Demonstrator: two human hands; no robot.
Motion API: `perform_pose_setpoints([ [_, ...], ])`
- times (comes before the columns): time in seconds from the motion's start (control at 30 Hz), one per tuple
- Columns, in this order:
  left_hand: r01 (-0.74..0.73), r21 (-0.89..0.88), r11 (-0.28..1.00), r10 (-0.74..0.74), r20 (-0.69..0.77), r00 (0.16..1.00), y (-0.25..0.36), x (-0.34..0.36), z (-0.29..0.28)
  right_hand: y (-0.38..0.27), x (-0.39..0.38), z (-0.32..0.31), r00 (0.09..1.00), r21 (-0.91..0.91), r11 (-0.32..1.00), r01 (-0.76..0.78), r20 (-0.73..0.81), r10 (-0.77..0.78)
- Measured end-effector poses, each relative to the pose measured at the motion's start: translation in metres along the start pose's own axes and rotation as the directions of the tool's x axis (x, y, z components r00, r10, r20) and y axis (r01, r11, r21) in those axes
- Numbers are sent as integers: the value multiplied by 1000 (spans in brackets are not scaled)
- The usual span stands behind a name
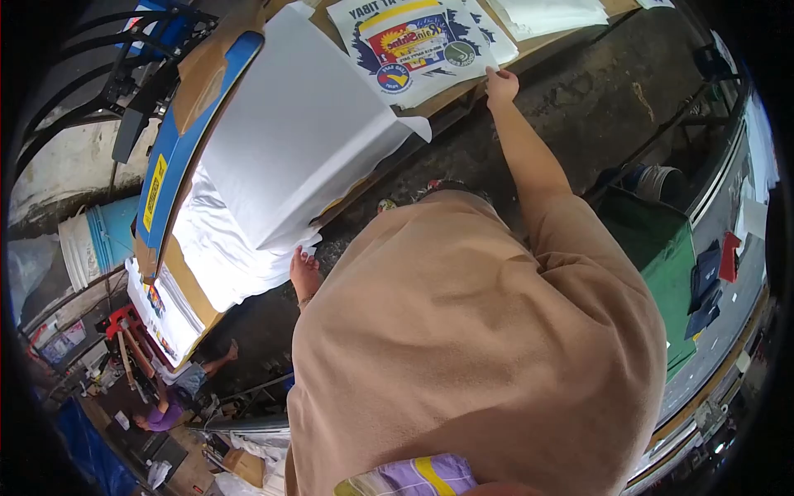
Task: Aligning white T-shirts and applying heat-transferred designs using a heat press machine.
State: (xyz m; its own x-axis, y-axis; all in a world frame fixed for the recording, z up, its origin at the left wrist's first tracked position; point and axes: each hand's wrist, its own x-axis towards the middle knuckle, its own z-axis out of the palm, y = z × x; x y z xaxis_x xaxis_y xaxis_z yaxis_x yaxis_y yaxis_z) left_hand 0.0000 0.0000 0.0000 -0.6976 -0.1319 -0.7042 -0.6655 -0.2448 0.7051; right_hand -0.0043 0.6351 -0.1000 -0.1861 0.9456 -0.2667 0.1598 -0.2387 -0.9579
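My right hand (502,88) reaches far forward, thumb and fingers closed on the near right edge of a white sheet (451,91) with a bright blue, red and yellow print. Under it, more printed white pieces stick out at the right. Low at the left is my left hand (304,273), its fingers curled at a loose corner of a white cloth (281,132). That cloth lies smooth over the table's middle and falls over its near edge. Nearer me, it runs into a rumpled white pile (215,248).
A long blue and brown board (194,124) stands along the table's far side. Printed white pieces (169,318) are stacked at the table's left end. Buckets (99,236) stand behind. A person in purple (163,413) is at lower left. Green cloth (653,256) hangs at right.
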Motion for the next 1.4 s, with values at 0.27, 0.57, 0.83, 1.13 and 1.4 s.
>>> perform_pose_setpoints([
  [0.27, 270, 99, 958, -271, -3, 963, -17, 14, -24, -55, -61, -12, 956, 254, 922, -294, 66, 287],
  [0.57, 47, 409, 911, -61, 20, 998, -2, -42, 44, -35, -119, -35, 622, -131, 953, -271, 732, 278],
  [0.83, -749, 634, 192, -4, 764, 646, 50, -124, 254, -39, -193, -50, 481, -20, 996, 92, 876, -27],
  [1.13, -771, -229, -594, -397, 917, 34, 35, -93, 420, -66, -210, -74, 602, 141, 981, 132, 775, -192],
  [1.4, -585, -277, -762, -598, 648, 472, 3, -80, 456, -22, -212, -38, 642, -19, 985, 173, 761, -98],
])
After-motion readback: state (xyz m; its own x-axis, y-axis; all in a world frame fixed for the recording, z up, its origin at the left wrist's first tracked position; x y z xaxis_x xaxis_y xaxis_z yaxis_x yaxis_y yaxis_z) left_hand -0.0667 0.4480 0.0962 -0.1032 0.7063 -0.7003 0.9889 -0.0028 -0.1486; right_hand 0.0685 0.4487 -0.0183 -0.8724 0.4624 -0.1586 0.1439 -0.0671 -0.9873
